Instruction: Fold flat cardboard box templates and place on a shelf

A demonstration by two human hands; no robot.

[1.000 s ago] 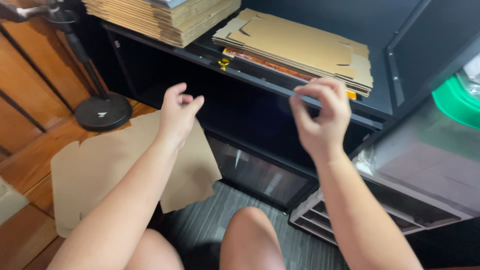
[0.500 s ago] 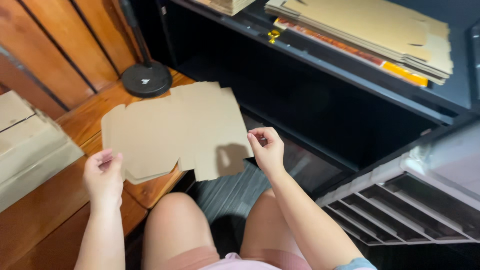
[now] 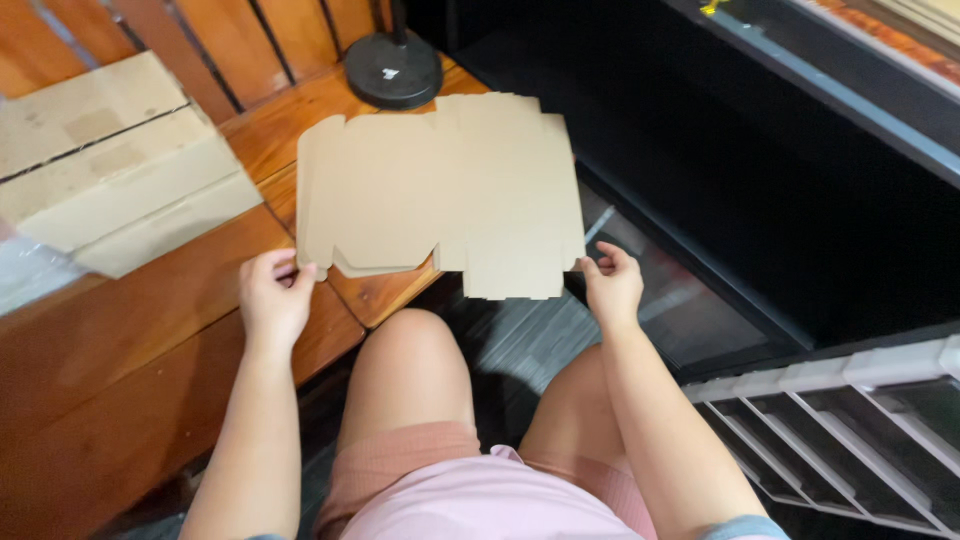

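A flat, unfolded brown cardboard box blank (image 3: 440, 190) is held out in front of me, above the edge of a wooden bench and my knees. My left hand (image 3: 272, 298) pinches its near left corner. My right hand (image 3: 610, 285) grips its near right corner. The blank is spread flat with its flaps and notches showing along the edges.
The wooden slatted bench (image 3: 150, 330) lies to the left with stacked flat cardboard pieces (image 3: 110, 160) on it. A round black lamp base (image 3: 393, 70) stands at the bench's far end. A black shelf unit (image 3: 800, 170) fills the right, with a grey drawer rack (image 3: 860, 410) below.
The view has tilted down from the shelf to my lap. Both hands came down from the shelf and took hold of the cardboard blank's near corners, lifting it flat.
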